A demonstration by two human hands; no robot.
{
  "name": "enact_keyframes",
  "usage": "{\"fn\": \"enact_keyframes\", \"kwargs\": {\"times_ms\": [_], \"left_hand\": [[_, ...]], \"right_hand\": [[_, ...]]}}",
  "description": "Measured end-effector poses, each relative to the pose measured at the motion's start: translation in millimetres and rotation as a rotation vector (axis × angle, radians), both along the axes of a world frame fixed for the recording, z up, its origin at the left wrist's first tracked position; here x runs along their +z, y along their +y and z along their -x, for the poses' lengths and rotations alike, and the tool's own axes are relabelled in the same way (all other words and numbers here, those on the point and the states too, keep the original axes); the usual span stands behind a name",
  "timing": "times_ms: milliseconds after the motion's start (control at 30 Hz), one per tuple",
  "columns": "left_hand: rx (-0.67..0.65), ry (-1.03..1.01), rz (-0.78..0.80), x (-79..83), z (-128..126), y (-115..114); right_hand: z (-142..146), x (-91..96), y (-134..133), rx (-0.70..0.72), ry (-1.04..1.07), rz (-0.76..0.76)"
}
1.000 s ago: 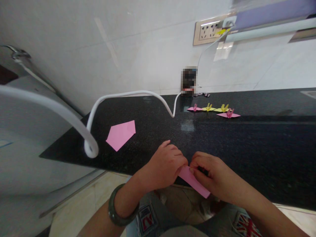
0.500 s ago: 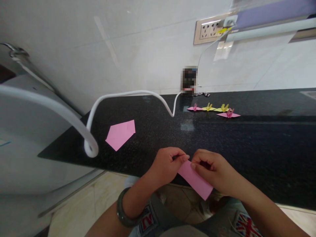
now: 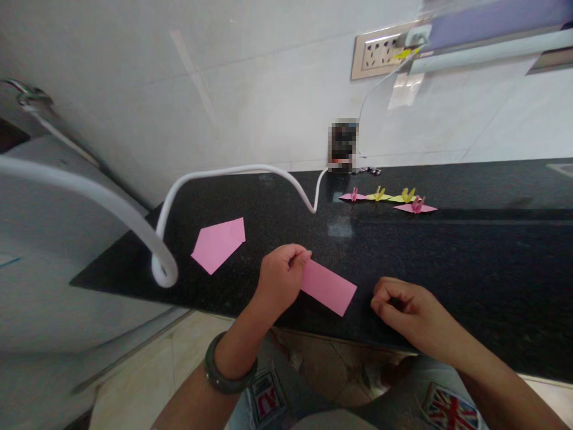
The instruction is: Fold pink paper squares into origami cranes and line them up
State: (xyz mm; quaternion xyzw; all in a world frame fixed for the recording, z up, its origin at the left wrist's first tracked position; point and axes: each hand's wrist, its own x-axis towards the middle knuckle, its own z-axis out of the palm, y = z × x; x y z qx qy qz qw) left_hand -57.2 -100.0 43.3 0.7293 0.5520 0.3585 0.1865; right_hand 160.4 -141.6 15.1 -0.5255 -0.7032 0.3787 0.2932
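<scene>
Pinched at its upper left end by my left hand (image 3: 281, 278) is a pink rectangular strip of folded paper (image 3: 330, 288). The strip slants down to the right over the dark counter. My right hand (image 3: 405, 304) is apart from it, to its right, with thumb and fingers pressed together; whether anything tiny is between them I cannot make out. On the counter to the left lies a pink folded paper with five sides (image 3: 218, 245).
Several small pink and yellow paper cranes (image 3: 407, 196) stand near the wall on the black counter (image 3: 470, 269). A thick white bent tube (image 3: 233, 169) arches over the counter's left part to a blurred-out device (image 3: 343, 146). Above is a wall socket (image 3: 378, 52).
My right hand has let go of the pink paper and moved right. My left hand has carried the paper up and to the left, away from the counter's front edge.
</scene>
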Motion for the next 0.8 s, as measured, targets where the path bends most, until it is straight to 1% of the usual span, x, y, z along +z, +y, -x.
{"fn": "enact_keyframes", "kwargs": {"times_ms": [67, 133, 167, 233, 300, 400, 500, 633, 733, 800], "left_hand": [[-0.02, 0.02, 0.043, 2.1, 0.6, 1.8], [-0.093, 0.021, 0.088, 3.5, -4.6, 0.1], [-0.133, 0.01, 0.1, 3.8, -8.7, -1.7], [-0.197, -0.011, 0.117, 3.9, -17.5, -5.9], [-0.235, -0.045, 0.14, 3.3, -24.3, -9.4], [-0.236, -0.208, 0.244, 1.4, -28.6, -11.9], [-0.225, -0.343, 0.355, -1.6, -28.8, -11.7], [-0.151, -0.424, 0.374, -6.0, -27.2, -7.7], [-0.152, -0.476, 0.375, -9.1, -25.2, -3.3], [-0.132, -0.612, 0.416, -10.8, -25.4, -2.2]], "right_hand": [[-4.8, 2.8, -0.1, -0.042, 0.011, 0.015], [-2.8, 7.9, 0.8, -0.117, 0.042, -0.013], [0.5, 10.6, 1.3, -0.119, 0.071, -0.003], [10.0, 14.2, 2.0, -0.052, 0.133, 0.039], [19.6, 14.5, 2.3, -0.003, 0.135, 0.077], [28.3, 10.9, 1.9, -0.037, 0.126, 0.05], [30.0, 7.6, 1.1, -0.068, 0.149, 0.039], [27.9, 6.0, -0.4, -0.064, 0.148, 0.071], [25.8, 4.1, -0.9, -0.064, 0.148, 0.09], [25.3, 2.3, -0.5, -0.105, 0.184, 0.089]]}}
